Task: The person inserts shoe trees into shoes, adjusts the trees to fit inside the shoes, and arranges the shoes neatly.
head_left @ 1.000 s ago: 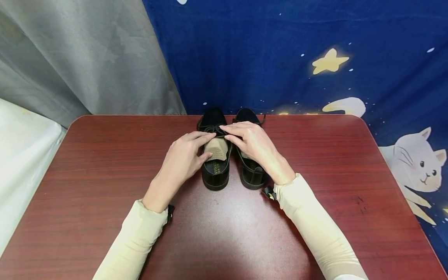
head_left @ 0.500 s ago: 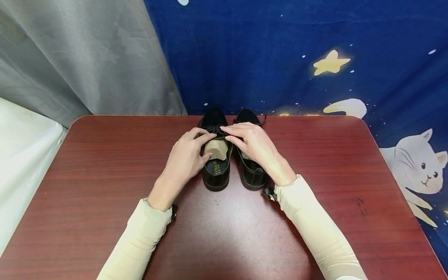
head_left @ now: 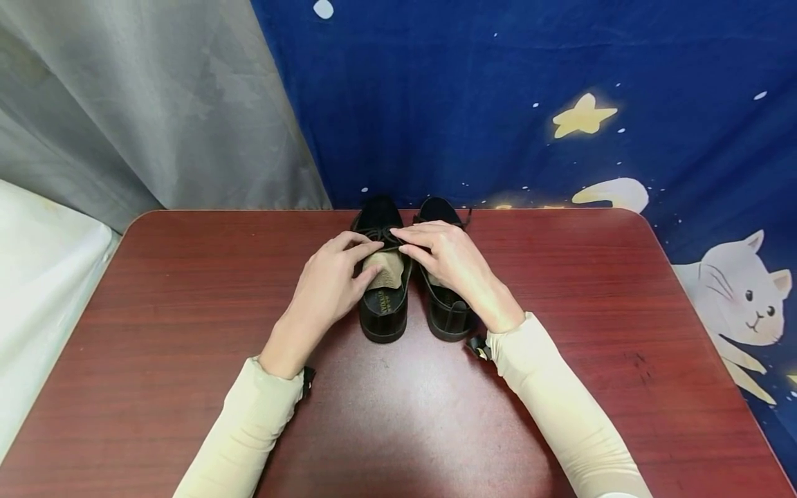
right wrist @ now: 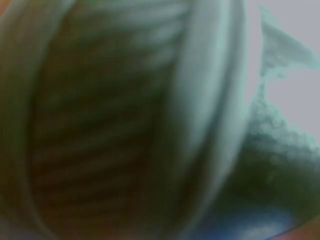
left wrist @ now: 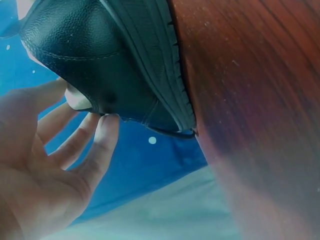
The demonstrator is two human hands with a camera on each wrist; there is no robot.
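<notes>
Two black lace-up shoes stand side by side at the far edge of the table, toes away from me. The left shoe has a tan tongue folded back over gold lettering on its insole. My left hand touches this shoe's side edge near the laces, thumb over the tongue; the left wrist view shows lightly bent fingers at the rim. My right hand reaches across the right shoe, fingertips at the left shoe's shoelaces; I cannot tell whether they pinch. The right wrist view is mostly blurred shoe close up.
The reddish-brown wooden table extends to both sides of the shoes. Behind it hang a grey curtain and a blue curtain with stars and a cat. A white surface lies beyond the left edge.
My left thumb has shifted slightly forward and right over the tongue. The right hand and both shoes stay in place; the head view tilts a little.
</notes>
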